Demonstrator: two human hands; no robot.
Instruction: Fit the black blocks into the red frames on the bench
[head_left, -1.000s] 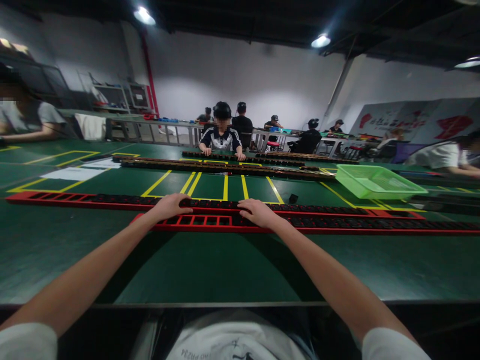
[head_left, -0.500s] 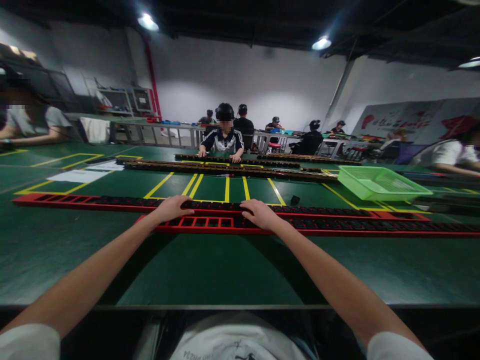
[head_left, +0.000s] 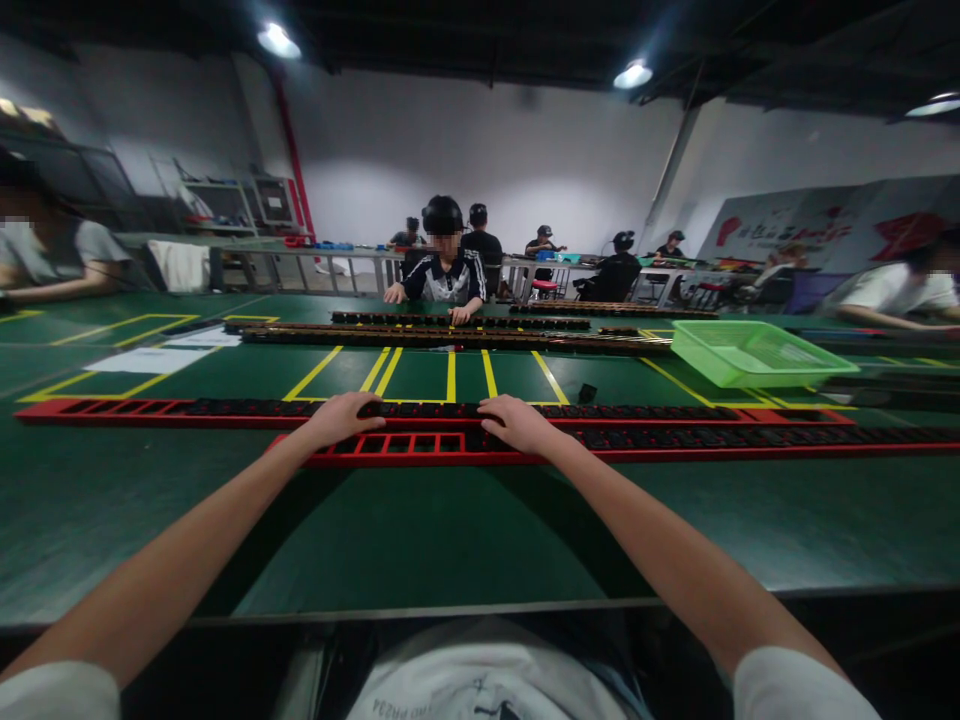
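Two long red racks lie side by side across the green table. The far rack [head_left: 150,410] is full of small black pieces. The near rack [head_left: 675,447] has several empty cells [head_left: 405,443] between my hands. My left hand [head_left: 339,420] lies over both racks, its fingers curled together onto the far rack's black pieces. My right hand [head_left: 517,424] does the same a little to the right. What the fingertips pinch is hidden.
A green plastic basket [head_left: 750,352] stands at the right. One loose black piece [head_left: 587,394] lies beyond the racks. Darker racks [head_left: 450,338] lie in front of a person [head_left: 444,275] seated opposite. White paper [head_left: 150,360] lies at the left. Other people sit at both sides.
Both hands stay on the racks almost where they were. The view has shifted slightly; the person opposite has moved their hands along their rack.
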